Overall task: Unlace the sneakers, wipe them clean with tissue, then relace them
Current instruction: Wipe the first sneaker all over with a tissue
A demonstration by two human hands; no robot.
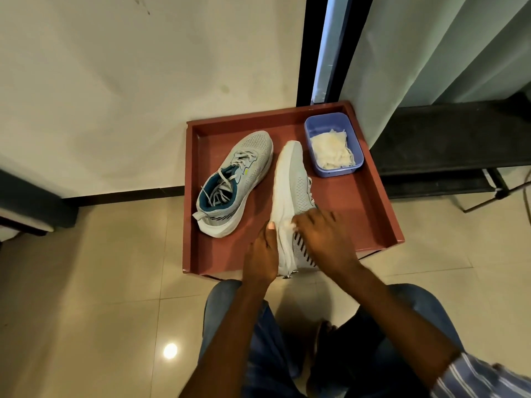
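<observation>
The red rimmed wooden tray held both grey mesh sneakers. I had tipped the nearer sneaker onto its side, exposing the sole edge. My left hand gripped its heel for steadiness; my right hand pinched a white tissue wad against it.

Red tray on tiled floor, bearing two sneakers, tissue tub.
</observation>
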